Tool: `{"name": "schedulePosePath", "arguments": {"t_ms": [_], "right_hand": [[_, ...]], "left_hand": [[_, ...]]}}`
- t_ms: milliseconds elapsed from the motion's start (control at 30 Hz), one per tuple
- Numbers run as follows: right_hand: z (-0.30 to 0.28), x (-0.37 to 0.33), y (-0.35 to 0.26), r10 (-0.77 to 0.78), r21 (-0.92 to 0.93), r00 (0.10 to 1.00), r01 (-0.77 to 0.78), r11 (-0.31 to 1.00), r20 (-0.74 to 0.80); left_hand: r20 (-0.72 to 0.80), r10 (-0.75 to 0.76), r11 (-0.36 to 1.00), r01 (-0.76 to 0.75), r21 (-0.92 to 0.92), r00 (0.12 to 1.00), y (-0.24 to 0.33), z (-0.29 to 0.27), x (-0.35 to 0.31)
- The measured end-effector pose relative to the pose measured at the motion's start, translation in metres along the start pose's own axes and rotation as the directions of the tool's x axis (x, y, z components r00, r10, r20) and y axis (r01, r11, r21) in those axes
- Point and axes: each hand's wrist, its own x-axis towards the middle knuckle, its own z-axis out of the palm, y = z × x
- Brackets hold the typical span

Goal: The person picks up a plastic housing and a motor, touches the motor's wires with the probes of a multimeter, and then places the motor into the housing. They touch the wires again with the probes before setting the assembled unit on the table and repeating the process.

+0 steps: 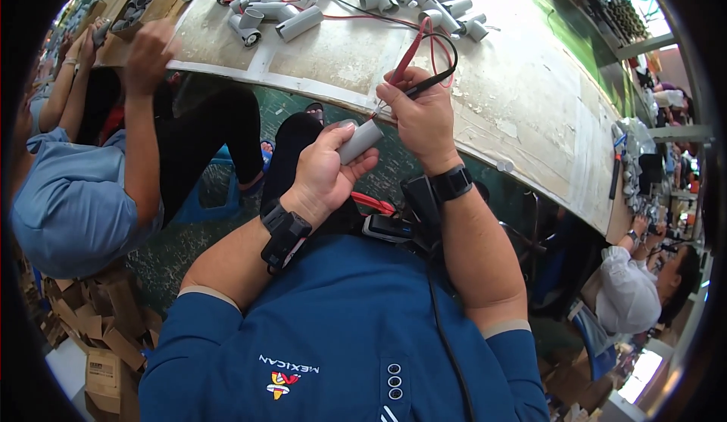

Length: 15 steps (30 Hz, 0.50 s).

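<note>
Cylinder (pixel 360 143), grey, sits in left hand (pixel 322 166) just off the counter's (pixel 522 96) near edge; left fingers curled snugly round its side, probably to steady it and leave the upper end free. Right hand (pixel 425 115): fingers pinched shut on red probe (pixel 410 55) and black probe (pixel 432 79), likely so one hand aims both; tip contact unclear. Loose grey cylinders (pixel 301 24) lie back from near edge, seemingly leaving working room.

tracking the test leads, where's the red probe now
In the head view, slightly right of centre, the red probe is in the right hand near the grey cylinder.
</note>
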Motion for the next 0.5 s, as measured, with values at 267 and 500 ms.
{"name": "schedulePosePath", "arguments": {"t_ms": [267, 500], "right_hand": [[-0.0042, 0.001, 0.0004, -0.007, -0.052, 1.0, 0.008, 0.999, 0.022], [-0.0047, 0.0019, -0.0003, 0.014, -0.075, 0.999, -0.011, 0.997, 0.032]], "left_hand": [[0.01, 0.0, 1.0, 0.0, 0.015, 1.0, -0.0001, 0.0014, -0.0017], [0.012, 0.009, 0.999, -0.009, 0.033, 1.0, 0.0004, 0.0007, -0.0009]]}}
